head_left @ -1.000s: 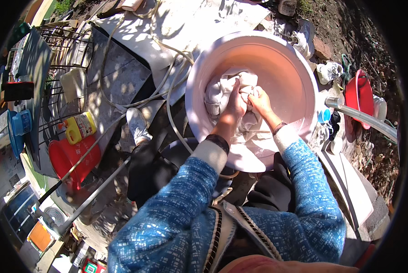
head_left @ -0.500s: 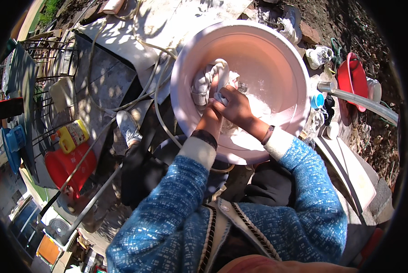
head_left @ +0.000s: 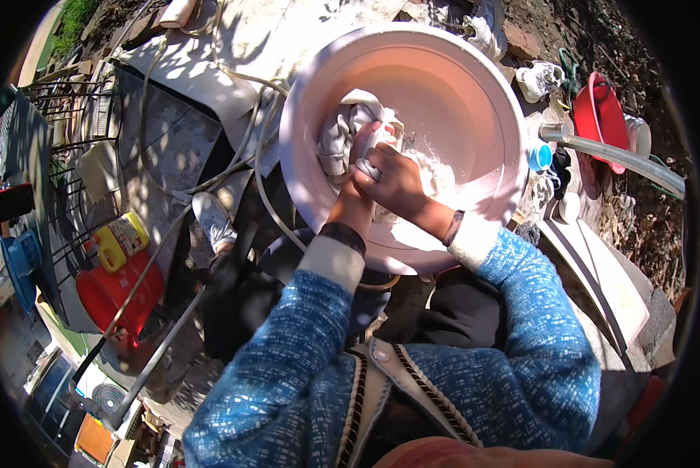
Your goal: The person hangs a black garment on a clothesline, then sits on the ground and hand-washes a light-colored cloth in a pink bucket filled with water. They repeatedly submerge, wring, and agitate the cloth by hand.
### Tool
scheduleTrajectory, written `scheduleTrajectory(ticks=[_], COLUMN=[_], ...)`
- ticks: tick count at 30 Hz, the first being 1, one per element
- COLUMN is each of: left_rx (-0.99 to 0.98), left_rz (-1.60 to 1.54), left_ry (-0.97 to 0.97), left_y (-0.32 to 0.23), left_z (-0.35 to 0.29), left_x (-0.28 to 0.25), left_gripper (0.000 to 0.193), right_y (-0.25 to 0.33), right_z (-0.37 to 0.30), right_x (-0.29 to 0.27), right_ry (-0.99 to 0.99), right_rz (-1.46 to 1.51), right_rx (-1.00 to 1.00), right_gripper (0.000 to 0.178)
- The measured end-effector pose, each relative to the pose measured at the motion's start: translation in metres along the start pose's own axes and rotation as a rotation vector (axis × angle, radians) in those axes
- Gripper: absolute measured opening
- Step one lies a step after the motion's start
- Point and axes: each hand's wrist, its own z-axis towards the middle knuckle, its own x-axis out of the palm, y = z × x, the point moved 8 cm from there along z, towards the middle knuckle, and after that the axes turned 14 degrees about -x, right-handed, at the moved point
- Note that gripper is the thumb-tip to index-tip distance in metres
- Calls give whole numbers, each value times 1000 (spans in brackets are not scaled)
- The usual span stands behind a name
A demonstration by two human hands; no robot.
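A large pale pink basin stands in front of my knees with sudsy water in it. Inside lies a bunched, wet whitish-grey cloth; its exact kind does not show. My left hand grips part of this cloth, its fingers partly covered by the other hand. Pressed against it from the right, my right hand is closed on a fold of the same cloth. Both hands are together over the left half of the basin, and a bit of cloth pokes out between the fingers.
A hose loops along the basin's left side. Left of me are a yellow jug and a red dustpan-like container. To the right stand a blue-topped container, a red basin, white shoes and a pale board.
The whole view has shifted slightly, so the basin sits a little higher and further left. Both hands keep hold of the cloth, and the right hand has turned slightly over it.
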Motion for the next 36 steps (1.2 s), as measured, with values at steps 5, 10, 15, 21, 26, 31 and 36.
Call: scheduleTrajectory(ticks=[5,10,15,21,26,31,36], left_rx=[360,149,327,291,260,215,230], left_rz=[119,-47,23,132,156,83,70], left_ry=[-112,13,-105,-157,-268,-289,-34], left_y=[3,-1,-5,-8,-14,-10,-8], left_z=[10,-9,1,15,3,2,7], left_x=[4,8,11,11,3,3,25], left_gripper=[39,46,45,48,52,58,58], right_y=[-61,-16,-91,-214,-205,-220,-210], right_z=[43,30,27,7,-9,-7,5], right_x=[-56,-16,-49,-45,-3,6,8], right_ry=[-296,-217,-444,-439,-146,-56,-422], right_rz=[-109,11,-203,-273,-295,-301,163], right_rx=[315,49,296,588,509,527,417], right_gripper=[29,30,37,57,48,40,28])
